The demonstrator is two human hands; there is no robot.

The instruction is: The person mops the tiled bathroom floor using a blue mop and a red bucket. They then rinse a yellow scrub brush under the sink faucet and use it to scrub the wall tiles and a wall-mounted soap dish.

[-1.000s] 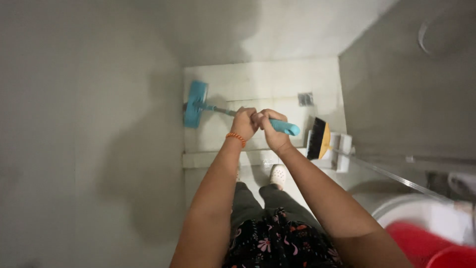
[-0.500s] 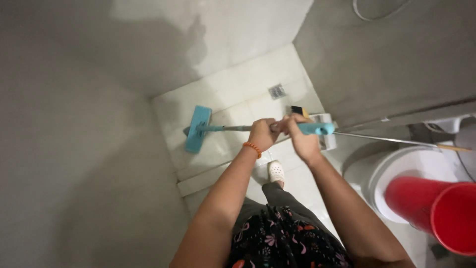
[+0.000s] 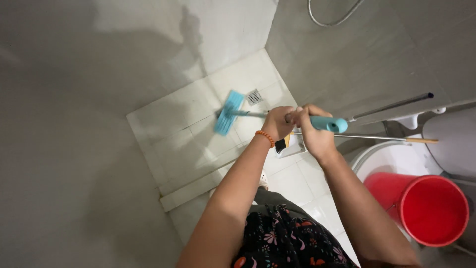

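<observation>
Change: half a second ago the mop head sat at the left of the frame; now the mop head (image 3: 229,112) sits nearer the middle, just beside the floor drain (image 3: 254,96). The view has also swung, so the red bucket (image 3: 432,210) shows whole at the lower right.
What it means: the mop is rubbing a new bit of floor, up by the drain corner.
Left hand: the left hand (image 3: 277,122) is closed tight around the mop pole. An orange bead band (image 3: 265,137) is on that wrist.
Right hand: the right hand (image 3: 312,134) is closed around the pole too, touching the left hand, just below the blue handle end (image 3: 327,123).
Mop: the mop (image 3: 248,114) has a flat light blue head, a thin grey pole and a blue handle. The head lies flat on the white floor tiles (image 3: 188,139), a bit tilted.
Near things: a brush with a dustpan (image 3: 290,144) stands just under the hands, though it is partly hidden. A long thin stick (image 3: 377,138) runs to the right. A white toilet (image 3: 396,159) is beside the bucket.
Walls: grey walls (image 3: 74,124) stand on the left and upper right.
</observation>
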